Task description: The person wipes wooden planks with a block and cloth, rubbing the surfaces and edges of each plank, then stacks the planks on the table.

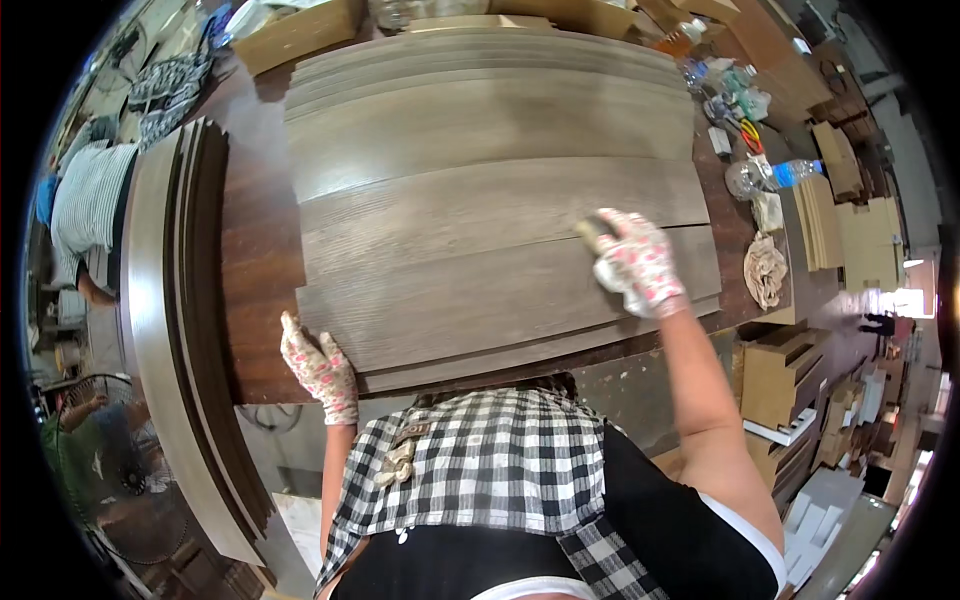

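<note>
Grey-brown wooden boards (pixel 450 225) lie side by side and overlapping on a dark red-brown table (pixel 258 215). My right hand (pixel 640 260), in a white glove with a pink floral pattern, is on the right part of the nearer boards. Its fingers are bent over a bunched white cloth (pixel 612 280). A tan edge shows by the fingertips; whether it belongs to the cloth I cannot tell. At the near left corner of the boards is my left hand (pixel 320 370), in a matching glove, with fingers apart and nothing held.
More long boards (pixel 165 320) are stacked on the left. Bottles (pixel 795 172), a crumpled beige rag (pixel 765 270) and small items line the table's right side. Cardboard boxes (pixel 300 38) stand along the far edge. A fan (pixel 125 470) and other people are at the left.
</note>
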Motion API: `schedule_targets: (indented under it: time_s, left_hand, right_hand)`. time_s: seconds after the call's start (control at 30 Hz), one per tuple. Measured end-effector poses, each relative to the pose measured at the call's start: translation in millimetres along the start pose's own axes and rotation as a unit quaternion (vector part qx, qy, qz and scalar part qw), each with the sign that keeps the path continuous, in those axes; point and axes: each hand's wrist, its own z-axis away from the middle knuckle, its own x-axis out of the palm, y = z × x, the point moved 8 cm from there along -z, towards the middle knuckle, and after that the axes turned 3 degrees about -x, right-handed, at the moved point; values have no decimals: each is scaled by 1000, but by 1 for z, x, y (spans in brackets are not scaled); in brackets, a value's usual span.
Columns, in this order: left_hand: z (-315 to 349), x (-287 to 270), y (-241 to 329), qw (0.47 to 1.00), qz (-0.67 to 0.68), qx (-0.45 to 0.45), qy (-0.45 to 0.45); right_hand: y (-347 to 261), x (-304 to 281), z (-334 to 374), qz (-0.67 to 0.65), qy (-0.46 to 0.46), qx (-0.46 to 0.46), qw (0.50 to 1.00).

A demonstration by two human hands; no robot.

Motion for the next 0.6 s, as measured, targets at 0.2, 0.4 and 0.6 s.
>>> schedule_targets:
  time_s: [0.2, 0.4, 0.6]
  left_hand:
    - [1, -11, 9, 998, -56, 23, 9]
    - [1, -10, -5, 998, -42, 41, 10]
    - [-13, 4, -52, 997, -5, -43, -66]
  right_hand:
    - [0, -10, 0, -107, 55, -11, 993]
    - [113, 22, 50, -107, 78, 176, 975]
    - [172, 13, 71, -186, 27, 279, 942]
